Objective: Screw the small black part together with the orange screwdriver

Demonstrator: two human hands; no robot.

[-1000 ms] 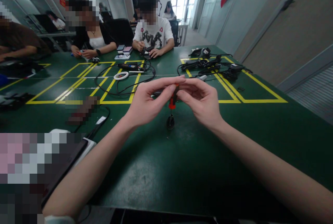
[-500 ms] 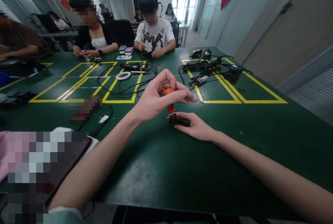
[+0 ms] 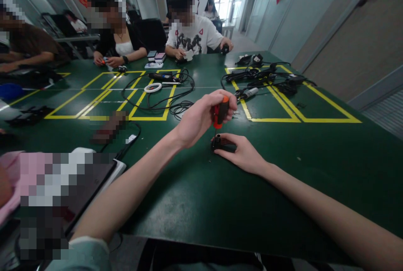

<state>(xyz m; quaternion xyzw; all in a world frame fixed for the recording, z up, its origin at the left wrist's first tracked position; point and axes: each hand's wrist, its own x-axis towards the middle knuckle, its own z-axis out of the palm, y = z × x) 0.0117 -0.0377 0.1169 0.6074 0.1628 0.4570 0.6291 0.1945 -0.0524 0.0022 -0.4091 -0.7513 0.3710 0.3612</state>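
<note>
My left hand [image 3: 201, 115] is closed around the orange and black handle of a screwdriver [image 3: 218, 124], which stands nearly upright. Its thin shaft points down at a small black part [image 3: 217, 141] with a short round tube on top. Whether the tip sits in a screw is too small to tell. Low over the green table, my right hand [image 3: 242, 149] grips that black part from the right, thumb on the near side and fingers on the far side. A tiny speck lies on the table just in front of it.
Black cables [image 3: 261, 75] lie in a heap at the back right, within yellow tape outlines [image 3: 273, 119]. A white ring [image 3: 153, 88] and a looped cable [image 3: 129, 98] are further left. A blurred device [image 3: 110, 128] lies at left. Co-workers sit across the green table [image 3: 176, 203].
My left hand has turned, its fingers now wrapped around the screwdriver handle rather than loosely spread. The view has shifted slightly. A co-worker opposite has moved one hand outward with a dark object.
</note>
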